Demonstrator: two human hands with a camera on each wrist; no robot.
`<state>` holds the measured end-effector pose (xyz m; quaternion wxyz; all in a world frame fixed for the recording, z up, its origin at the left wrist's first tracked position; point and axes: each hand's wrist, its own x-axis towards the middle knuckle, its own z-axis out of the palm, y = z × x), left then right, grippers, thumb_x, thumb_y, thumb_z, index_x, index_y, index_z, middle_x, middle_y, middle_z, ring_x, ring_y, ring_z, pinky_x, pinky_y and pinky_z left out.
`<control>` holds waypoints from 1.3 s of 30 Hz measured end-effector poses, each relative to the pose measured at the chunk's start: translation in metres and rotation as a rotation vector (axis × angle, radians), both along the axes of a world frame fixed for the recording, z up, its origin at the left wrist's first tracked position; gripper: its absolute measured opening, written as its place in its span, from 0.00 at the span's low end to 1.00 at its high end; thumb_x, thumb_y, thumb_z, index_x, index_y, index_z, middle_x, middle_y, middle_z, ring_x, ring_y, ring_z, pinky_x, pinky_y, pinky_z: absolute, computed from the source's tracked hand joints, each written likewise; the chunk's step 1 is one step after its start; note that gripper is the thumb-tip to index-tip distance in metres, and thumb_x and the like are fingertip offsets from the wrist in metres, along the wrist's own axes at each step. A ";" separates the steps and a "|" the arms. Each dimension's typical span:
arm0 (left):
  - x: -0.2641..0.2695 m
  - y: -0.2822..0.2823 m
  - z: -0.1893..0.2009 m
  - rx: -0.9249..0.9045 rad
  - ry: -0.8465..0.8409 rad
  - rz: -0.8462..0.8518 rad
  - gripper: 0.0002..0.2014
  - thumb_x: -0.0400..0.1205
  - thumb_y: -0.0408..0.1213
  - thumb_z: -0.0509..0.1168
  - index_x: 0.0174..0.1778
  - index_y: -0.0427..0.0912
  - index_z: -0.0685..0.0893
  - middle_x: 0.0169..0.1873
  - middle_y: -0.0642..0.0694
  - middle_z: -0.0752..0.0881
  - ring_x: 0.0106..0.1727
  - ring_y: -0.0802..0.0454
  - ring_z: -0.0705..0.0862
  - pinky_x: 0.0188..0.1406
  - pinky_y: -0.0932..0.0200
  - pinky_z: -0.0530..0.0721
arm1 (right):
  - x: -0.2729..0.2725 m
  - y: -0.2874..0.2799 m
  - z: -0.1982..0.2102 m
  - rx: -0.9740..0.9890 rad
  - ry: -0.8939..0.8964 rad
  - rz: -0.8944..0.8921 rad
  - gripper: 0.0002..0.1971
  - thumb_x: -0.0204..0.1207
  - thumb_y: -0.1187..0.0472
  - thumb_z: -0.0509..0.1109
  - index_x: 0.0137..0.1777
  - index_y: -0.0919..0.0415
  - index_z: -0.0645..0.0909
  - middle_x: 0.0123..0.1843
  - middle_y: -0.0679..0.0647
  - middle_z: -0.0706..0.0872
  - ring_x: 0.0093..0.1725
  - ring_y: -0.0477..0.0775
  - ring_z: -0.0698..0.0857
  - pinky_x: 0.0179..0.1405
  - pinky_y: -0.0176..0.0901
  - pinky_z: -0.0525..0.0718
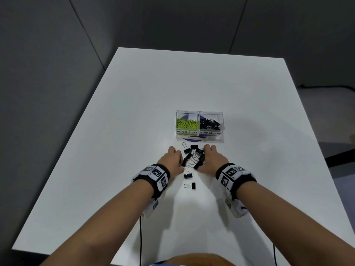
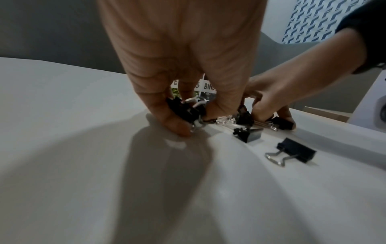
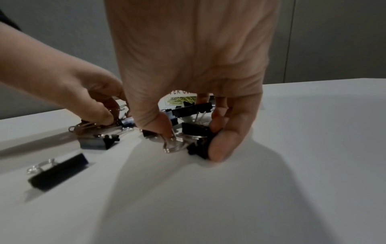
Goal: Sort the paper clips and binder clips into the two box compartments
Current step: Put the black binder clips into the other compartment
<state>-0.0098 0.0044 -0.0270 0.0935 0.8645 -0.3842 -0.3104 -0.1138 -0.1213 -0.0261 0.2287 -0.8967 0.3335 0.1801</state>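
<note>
A clear two-compartment box (image 1: 199,136) stands mid-table, with green paper clips (image 1: 187,124) in its left half and black binder clips (image 1: 210,124) in its right half. In front of it lies a pile of black binder clips (image 1: 193,156). My left hand (image 1: 172,160) curls over the pile's left side, and its fingers (image 2: 173,118) pinch binder clips (image 2: 188,110). My right hand (image 1: 210,159) curls over the right side, gripping binder clips (image 3: 198,137) between thumb and fingers. Two loose binder clips (image 1: 188,176) (image 1: 191,186) lie nearer me.
The white table (image 1: 134,112) extends all around the box and pile. Grey walls stand behind and to the left. Black cables (image 1: 140,237) hang from my wrist bands near the front edge.
</note>
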 end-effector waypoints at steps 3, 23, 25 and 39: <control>-0.002 0.001 -0.002 -0.036 -0.020 0.017 0.11 0.81 0.30 0.59 0.58 0.36 0.77 0.61 0.39 0.72 0.51 0.39 0.82 0.50 0.52 0.81 | -0.003 -0.004 0.003 0.053 -0.034 0.011 0.31 0.68 0.49 0.72 0.65 0.60 0.62 0.61 0.59 0.72 0.51 0.63 0.82 0.43 0.50 0.80; 0.024 -0.012 0.012 0.059 -0.007 -0.111 0.11 0.79 0.34 0.64 0.58 0.39 0.81 0.60 0.41 0.77 0.58 0.42 0.81 0.55 0.56 0.79 | -0.010 -0.015 0.011 0.029 -0.245 0.097 0.13 0.74 0.64 0.62 0.58 0.61 0.73 0.55 0.59 0.79 0.46 0.59 0.79 0.41 0.46 0.76; 0.029 -0.012 0.016 0.051 -0.009 -0.116 0.11 0.80 0.35 0.63 0.58 0.39 0.82 0.61 0.41 0.78 0.58 0.43 0.81 0.57 0.57 0.78 | -0.011 -0.021 0.018 0.059 -0.309 0.091 0.12 0.74 0.65 0.64 0.57 0.61 0.74 0.56 0.57 0.80 0.48 0.57 0.81 0.43 0.43 0.80; 0.049 -0.080 0.093 -0.212 -0.038 -0.198 0.13 0.82 0.32 0.63 0.62 0.40 0.84 0.60 0.42 0.85 0.55 0.49 0.83 0.52 0.65 0.75 | 0.051 -0.098 0.067 0.007 -0.403 -0.075 0.13 0.75 0.69 0.64 0.59 0.68 0.76 0.59 0.64 0.78 0.50 0.61 0.80 0.48 0.48 0.79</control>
